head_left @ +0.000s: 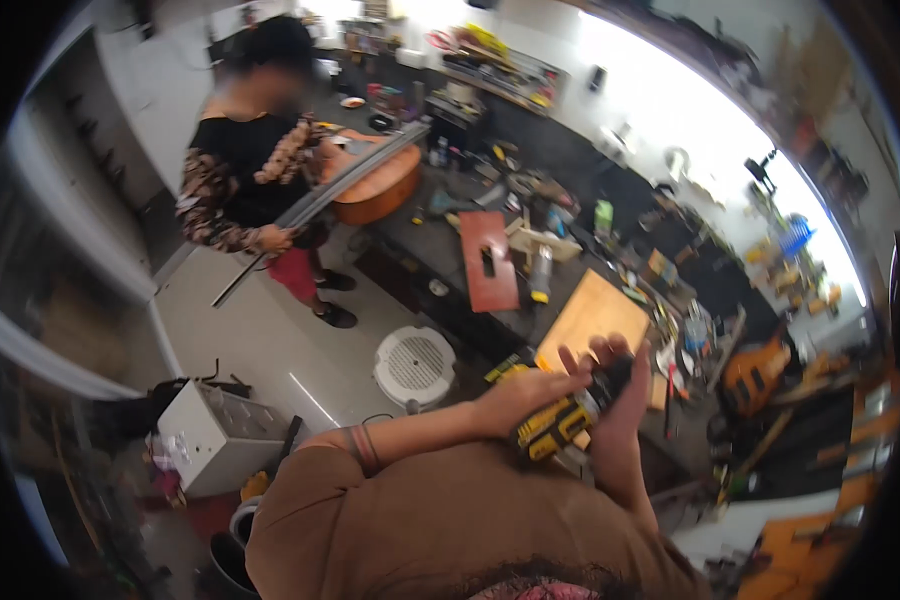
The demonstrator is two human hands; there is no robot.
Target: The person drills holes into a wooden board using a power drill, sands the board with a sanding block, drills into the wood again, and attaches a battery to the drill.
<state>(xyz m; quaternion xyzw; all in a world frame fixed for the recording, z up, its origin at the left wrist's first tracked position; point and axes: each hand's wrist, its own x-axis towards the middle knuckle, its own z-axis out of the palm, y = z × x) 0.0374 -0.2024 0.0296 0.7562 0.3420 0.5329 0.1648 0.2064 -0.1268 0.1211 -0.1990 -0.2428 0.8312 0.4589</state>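
A yellow and black cordless drill is close in front of my chest, its dark chuck pointing up to the right. My left hand is closed around the drill, its fingers reaching along the body toward the chuck. Around the chuck, my right hand is cupped with its palm against the front end and its fingertips bent behind it. Part of the drill's handle is hidden by my left hand. Just beyond both hands lies a light wooden board on the dark workbench.
Another person stands at the far left, holding a long grey bar over a guitar body. A reddish plate and many tools crowd the bench. A round white stool and a white cabinet stand on the floor.
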